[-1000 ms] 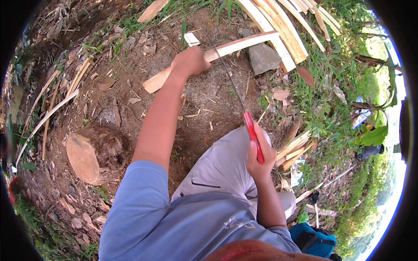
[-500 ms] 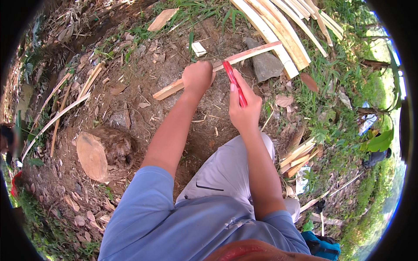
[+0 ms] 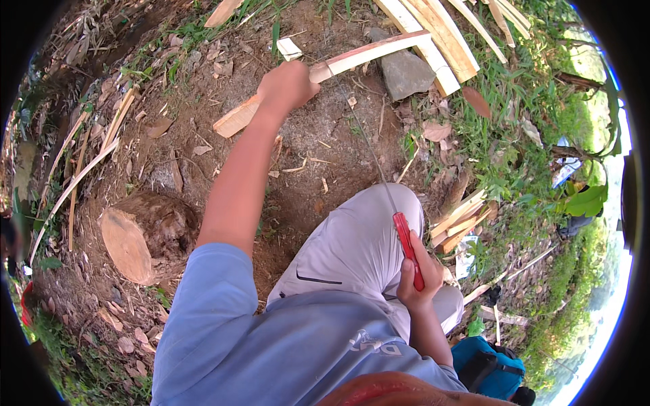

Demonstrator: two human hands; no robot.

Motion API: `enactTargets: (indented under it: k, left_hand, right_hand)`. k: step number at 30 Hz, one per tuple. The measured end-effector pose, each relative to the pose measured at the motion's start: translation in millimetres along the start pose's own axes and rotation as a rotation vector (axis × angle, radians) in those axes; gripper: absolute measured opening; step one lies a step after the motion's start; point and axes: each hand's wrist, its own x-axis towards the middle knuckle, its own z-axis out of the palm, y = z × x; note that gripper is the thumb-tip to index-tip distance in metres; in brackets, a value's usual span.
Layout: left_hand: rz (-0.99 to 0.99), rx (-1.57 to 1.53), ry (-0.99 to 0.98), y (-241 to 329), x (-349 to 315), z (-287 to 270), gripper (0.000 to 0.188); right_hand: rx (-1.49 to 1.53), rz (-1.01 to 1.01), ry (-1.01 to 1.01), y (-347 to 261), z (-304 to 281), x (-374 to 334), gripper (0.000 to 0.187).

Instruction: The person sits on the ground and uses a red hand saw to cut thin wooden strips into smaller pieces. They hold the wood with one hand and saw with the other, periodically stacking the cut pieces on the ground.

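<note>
My left hand [image 3: 287, 86] is closed around a long wooden strip [image 3: 372, 51], just short of its middle. The strip slants from the lower left up to the right, and its far end lies over pale boards beside a grey stone [image 3: 407, 73]. Low at the right, over my leg, my right hand [image 3: 418, 274] grips a red-handled tool [image 3: 408, 250]. A long, thin metal blade or shaft runs from its handle up toward the strip, apart from it. Whether it is a blade seen edge-on, I cannot tell.
A cut log [image 3: 128, 243] lies at the left, with thin wood strips [image 3: 76, 193] beyond it. Long pale boards [image 3: 440, 40] lie at the upper right. Short wood pieces [image 3: 464, 220] are stacked right of my knee. A teal bag [image 3: 489, 369] sits at the lower right.
My right hand has drawn the red-handled tool back from the strip, down and to the right toward my body. My left hand still holds the strip, slightly farther up and left in view.
</note>
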Motion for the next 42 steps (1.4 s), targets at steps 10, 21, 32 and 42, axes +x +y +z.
enactTargets:
  k: [10, 21, 32, 42]
  left_hand:
    - [0.035, 0.076, 0.253, 18, -18, 19, 0.028]
    - [-0.052, 0.047, 0.038, 23, -25, 3, 0.028]
    - [-0.035, -0.287, -0.344, 4, 11, -16, 0.03]
    - [0.128, -0.477, -0.393, 7, 1, -3, 0.034]
  right_hand:
    - [0.314, -0.035, 0.202, 0, 127, 211, 0.046]
    - [0.324, 0.069, 0.121, 17, 120, 164, 0.048]
    - [0.161, 0.128, 0.11, -5, 73, 92, 0.051]
    - [0.101, 0.096, 0.124, -29, 29, 67, 0.047]
